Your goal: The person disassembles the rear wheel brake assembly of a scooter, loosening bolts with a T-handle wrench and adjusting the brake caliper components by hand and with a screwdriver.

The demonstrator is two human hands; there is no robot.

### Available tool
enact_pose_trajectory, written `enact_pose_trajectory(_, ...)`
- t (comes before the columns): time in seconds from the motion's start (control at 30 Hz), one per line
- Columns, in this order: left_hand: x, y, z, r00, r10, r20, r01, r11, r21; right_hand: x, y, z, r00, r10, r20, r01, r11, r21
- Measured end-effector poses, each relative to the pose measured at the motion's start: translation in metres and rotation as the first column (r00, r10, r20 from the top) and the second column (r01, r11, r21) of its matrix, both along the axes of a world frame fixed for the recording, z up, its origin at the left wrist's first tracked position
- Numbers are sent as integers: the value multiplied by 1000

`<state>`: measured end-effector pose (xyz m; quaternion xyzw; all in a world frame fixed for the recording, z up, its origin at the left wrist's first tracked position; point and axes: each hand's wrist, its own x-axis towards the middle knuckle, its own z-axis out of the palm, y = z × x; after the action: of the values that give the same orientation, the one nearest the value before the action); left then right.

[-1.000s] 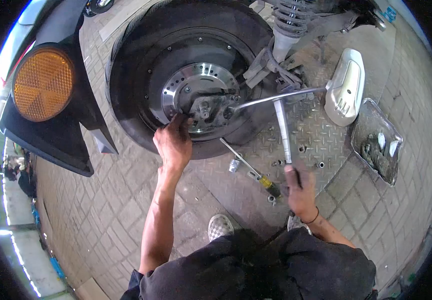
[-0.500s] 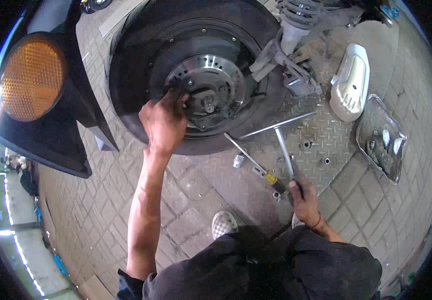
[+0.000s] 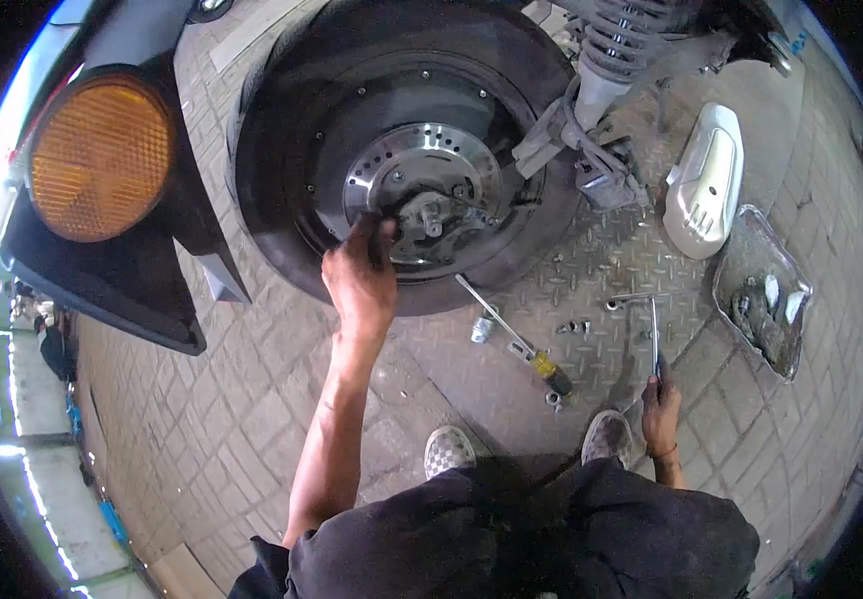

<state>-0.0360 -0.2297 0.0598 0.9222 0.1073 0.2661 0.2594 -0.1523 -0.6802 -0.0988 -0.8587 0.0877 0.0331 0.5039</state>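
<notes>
My left hand [image 3: 362, 285] is at the lower left of the wheel's drilled brake disc [image 3: 357, 185], its darkened fingers curled together near the rim of the disc. What they hold, if anything, I cannot make out. Beside the hand, the axle end [image 3: 432, 226] sticks up from the hub of the wheel, which lies flat with its black tyre [image 3: 277, 210] on the floor. On the right, my right hand [image 3: 661, 414] is closed around the lower end of a T-handle wrench [image 3: 654, 334], whose crossbar points away from me, low over the metal plate.
A yellow-handled screwdriver [image 3: 543, 365] leans towards the tyre, near a socket [image 3: 481, 328]. Small bolts [image 3: 576, 326] lie on the chequered plate. Further right are a white cover [image 3: 706, 185] and a metal tray [image 3: 796, 270] with parts. A suspension spring [image 3: 621, 40] and an orange reflector [image 3: 102, 158] stand nearby.
My right hand has carried the T-handle wrench to the right, away from the wheel. My left hand has shifted slightly down and right in view, partly because the camera view moved.
</notes>
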Motion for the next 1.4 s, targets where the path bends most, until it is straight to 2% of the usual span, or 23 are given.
enact_pose_trajectory(0.07,-9,-2,-13,1000,6,-15,-6,1000,-23,13,-6,-9,995,82,-59,-96,947,-306)
enact_pose_trajectory(0.1,-10,-4,-17,999,6,-32,-8,999,-49,24,0,-2,995,85,-46,-95,950,-299)
enact_pose_trajectory(0.13,-10,-6,-20,1000,7,-24,-8,999,-41,34,5,8,975,188,-115,-220,809,-546)
enact_pose_trajectory(0.17,-9,-9,-23,1000,15,-5,-15,994,-105,44,12,23,942,259,-211,-327,588,-740)
enact_pose_trajectory(0.23,-10,-14,-28,999,45,-7,-45,976,-214,68,52,77,924,376,66,-213,651,-729)
enact_pose_trajectory(0.3,-9,-17,-22,998,48,-27,-53,976,-211,109,96,114,838,517,173,-364,767,-528)
enact_pose_trajectory(0.37,-10,-18,-19,998,45,-49,-54,977,-204,148,152,147,667,580,467,-424,811,-403)
enact_pose_trajectory(0.43,-11,-15,-17,999,-10,-35,3,980,-200,169,194,179,550,627,552,-339,771,-539)
enact_pose_trajectory(0.57,-7,-7,-13,999,-53,-7,52,989,-140,192,237,163,482,648,590,-275,751,-600)
enact_pose_trajectory(0.63,-1,6,-11,997,-64,38,70,981,-182,188,240,144,611,651,451,-390,743,-544)
enact_pose_trajectory(0.67,4,8,11,995,-55,-79,46,993,-112,185,242,130,616,653,442,-397,741,-542)
enact_pose_trajectory(0.77,7,7,15,989,-60,-132,56,998,-36,180,245,113,733,545,408,-454,838,-304)
enact_pose_trajectory(0.83,-1,3,-3,997,-48,-63,32,971,-237,192,242,115,764,487,423,-444,873,-203)
enact_pose_trajectory(0.87,0,-1,-11,997,-52,-61,36,972,-234,201,241,120,778,435,454,-433,894,-116)
enact_pose_trajectory(0.93,-3,-11,-26,982,-71,173,134,912,-388,200,239,128,781,422,461,-392,905,-163)
enact_pose_trajectory(0.97,-7,-10,-17,998,-57,19,60,913,-404,196,240,120,818,398,415,-402,912,-80)
enact_pose_trajectory(1.0,-5,-6,-13,998,-56,20,59,911,-408,197,241,114,846,382,372,-411,912,-3)
enact_pose_trajectory(1.07,-6,4,-8,992,-66,-111,29,950,-311,198,243,103,813,389,432,-405,912,-61)
enact_pose_trajectory(1.1,-3,-2,-1,997,-68,-42,50,937,-345,195,244,99,780,391,488,-391,914,-108)
enact_pose_trajectory(1.2,-2,-5,-6,999,-26,-18,16,911,-413,196,244,100,777,451,440,-431,890,-151)
enact_pose_trajectory(1.23,-3,-13,0,999,-37,-20,27,931,-364,204,242,105,777,446,444,-425,892,-153)
enact_pose_trajectory(1.3,-10,-21,-5,999,-41,-3,36,916,-401,214,241,114,684,494,537,-431,867,-248)
enact_pose_trajectory(1.4,-5,-13,-13,994,-74,85,103,903,-417,203,251,101,700,289,653,-258,955,-146)
